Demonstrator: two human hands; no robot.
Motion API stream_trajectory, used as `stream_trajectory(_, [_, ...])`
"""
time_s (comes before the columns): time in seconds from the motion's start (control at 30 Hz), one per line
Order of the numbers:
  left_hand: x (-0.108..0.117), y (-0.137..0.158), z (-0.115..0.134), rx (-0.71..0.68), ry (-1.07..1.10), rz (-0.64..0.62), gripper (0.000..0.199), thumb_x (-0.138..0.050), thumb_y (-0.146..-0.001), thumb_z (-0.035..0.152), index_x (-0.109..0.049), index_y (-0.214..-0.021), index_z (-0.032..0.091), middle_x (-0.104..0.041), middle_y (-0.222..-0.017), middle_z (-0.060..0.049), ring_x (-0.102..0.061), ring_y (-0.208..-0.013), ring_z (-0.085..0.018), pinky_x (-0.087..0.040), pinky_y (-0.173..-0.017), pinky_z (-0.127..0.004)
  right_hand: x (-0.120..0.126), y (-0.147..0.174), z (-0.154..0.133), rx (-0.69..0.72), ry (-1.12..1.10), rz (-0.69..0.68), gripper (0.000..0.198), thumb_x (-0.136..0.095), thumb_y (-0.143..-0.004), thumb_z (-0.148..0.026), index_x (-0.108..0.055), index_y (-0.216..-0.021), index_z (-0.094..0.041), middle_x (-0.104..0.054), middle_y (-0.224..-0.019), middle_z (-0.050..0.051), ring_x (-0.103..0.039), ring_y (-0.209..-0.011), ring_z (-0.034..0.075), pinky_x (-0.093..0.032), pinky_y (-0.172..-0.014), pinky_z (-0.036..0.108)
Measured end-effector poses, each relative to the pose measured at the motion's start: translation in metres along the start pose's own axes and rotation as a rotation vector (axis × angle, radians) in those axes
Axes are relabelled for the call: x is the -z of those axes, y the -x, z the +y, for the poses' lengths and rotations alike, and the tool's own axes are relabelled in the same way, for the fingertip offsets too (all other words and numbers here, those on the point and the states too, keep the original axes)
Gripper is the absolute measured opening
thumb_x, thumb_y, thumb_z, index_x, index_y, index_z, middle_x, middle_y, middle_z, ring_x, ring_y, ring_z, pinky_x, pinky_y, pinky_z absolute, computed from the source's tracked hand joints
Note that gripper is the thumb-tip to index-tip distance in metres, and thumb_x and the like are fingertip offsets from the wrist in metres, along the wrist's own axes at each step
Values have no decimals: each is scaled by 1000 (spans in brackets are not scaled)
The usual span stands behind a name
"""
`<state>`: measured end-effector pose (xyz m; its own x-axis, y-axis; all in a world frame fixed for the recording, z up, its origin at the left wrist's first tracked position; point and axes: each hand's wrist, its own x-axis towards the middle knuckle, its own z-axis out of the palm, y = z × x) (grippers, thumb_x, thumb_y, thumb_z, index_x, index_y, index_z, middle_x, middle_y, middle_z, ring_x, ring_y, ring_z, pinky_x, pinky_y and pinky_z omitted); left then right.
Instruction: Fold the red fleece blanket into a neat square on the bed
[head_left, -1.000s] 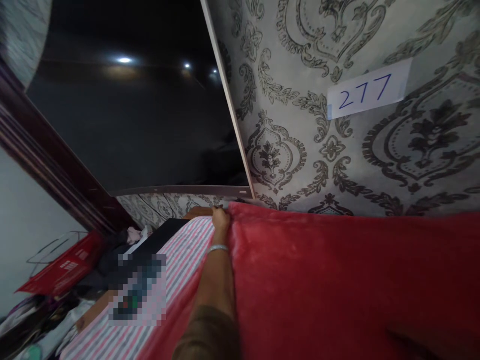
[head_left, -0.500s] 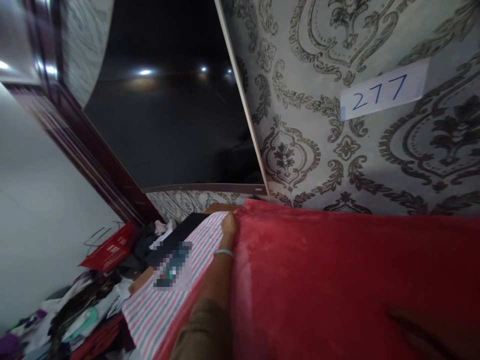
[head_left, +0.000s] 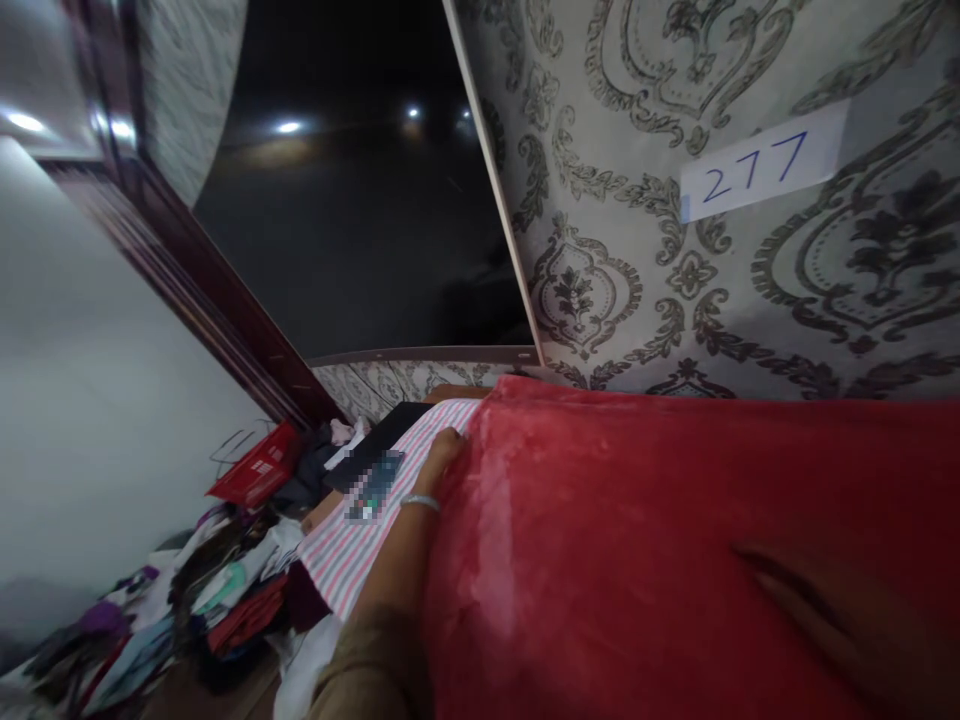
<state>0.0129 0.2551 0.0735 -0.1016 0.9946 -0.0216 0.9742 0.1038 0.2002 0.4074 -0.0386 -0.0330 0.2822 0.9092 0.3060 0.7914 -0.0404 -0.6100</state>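
A red plush blanket spreads over the right half of the view, with a paler, shiny band near its left side. My left hand, with a light bracelet at the wrist, is closed at the blanket's left edge; its fingertips are partly hidden by the fabric. My right hand lies on the blanket at the lower right, fingers stretched out, dim and slightly blurred. Under and beside my left arm shows a pink, grey and white striped cloth.
A pixelated dark object rests on the striped cloth, near a black flat item. Left of it are a red basket and heaped clothes. Behind stand a large dark screen and a patterned wall with a "277" paper.
My left hand has shifted left and slightly nearer with the blanket's edge, covering more of the striped cloth. My right hand has moved further into view over the blanket. The camera view has shifted slightly.
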Motion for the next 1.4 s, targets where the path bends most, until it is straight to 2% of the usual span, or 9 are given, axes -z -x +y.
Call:
stream_trajectory(0.1, [-1, 39, -24, 15, -30, 7, 28, -56, -98, 38, -70, -101, 14, -73, -110, -12, -68, -101, -21, -51, -87, -33, 7, -3, -8, -6, -86, -90, 63, -34, -83, -64, -78, -107, -27, -74, -111, 11, -70, -104, 34, -57, -99, 48])
stream_trajectory(0.2, [-3, 65, -34, 17, -48, 37, 31, -51, -99, 38, -71, -102, 15, -73, -115, -16, -68, -107, -23, -47, -83, -28, 17, -4, -17, -22, -106, -132, 63, -36, -79, -64, -78, -104, -24, -73, -112, 13, -69, -106, 36, -55, -101, 51])
stream_trajectory(0.33, [-6, 79, -34, 39, -70, 68, 32, -52, -98, 40, -69, -106, 16, -73, -116, -16, -68, -109, -24, -47, -82, -28, 22, -6, -24, -9, -119, -116, 55, -38, -77, -60, -77, -97, -26, -74, -108, 13, -70, -103, 36, -55, -100, 53])
stream_trajectory(0.47, [-8, 86, -32, 79, -96, 118, 32, -46, -100, 34, -63, -118, 14, -70, -121, -19, -66, -114, -26, -46, -86, -30, 16, -7, -17, 9, -120, -130, 52, -39, -83, -58, -76, -102, -27, -74, -112, 10, -69, -106, 33, -54, -101, 50])
stream_trajectory(0.6, [-2, 93, -36, 87, -110, 112, 33, -45, -101, 36, -64, -116, 14, -70, -120, -19, -66, -113, -26, -46, -84, -31, 13, -7, -10, 63, -130, -140, 50, -40, -87, -56, -75, -106, -27, -73, -116, 10, -69, -108, 32, -54, -100, 47])
stream_trajectory(0.77, [9, 126, -62, 87, -129, 86, 29, -47, -100, 36, -66, -106, 15, -72, -117, -15, -68, -107, -23, -44, -78, -28, 12, -8, -9, 84, -132, -166, 50, -39, -86, -54, -74, -108, -25, -72, -119, 10, -68, -110, 31, -56, -95, 44])
stream_trajectory(0.97, [2, 181, -94, 155, -167, 150, 29, -43, -102, 36, -65, -105, 16, -73, -110, -16, -68, -104, -25, -43, -78, -30, 11, -7, -12, 124, -102, -188, 55, -32, -91, -51, -70, -115, -19, -68, -126, 13, -64, -116, 30, -51, -100, 43])
stream_trajectory(1.2, [-6, 189, -91, 218, -165, 221, 32, -38, -103, 35, -64, -111, 16, -73, -109, -17, -69, -106, -26, -44, -80, -31, 16, -6, -17, 144, -117, -178, 54, -33, -86, -50, -70, -111, -19, -69, -122, 15, -68, -108, 31, -53, -95, 45])
stream_trajectory(1.4, [-11, 192, -93, 226, -125, 244, 33, -38, -104, 35, -65, -112, 17, -73, -112, -16, -68, -108, -25, -44, -83, -30, 8, -9, 1, 186, -140, -185, 52, -35, -87, -51, -70, -110, -21, -69, -121, 16, -66, -111, 32, -51, -98, 45])
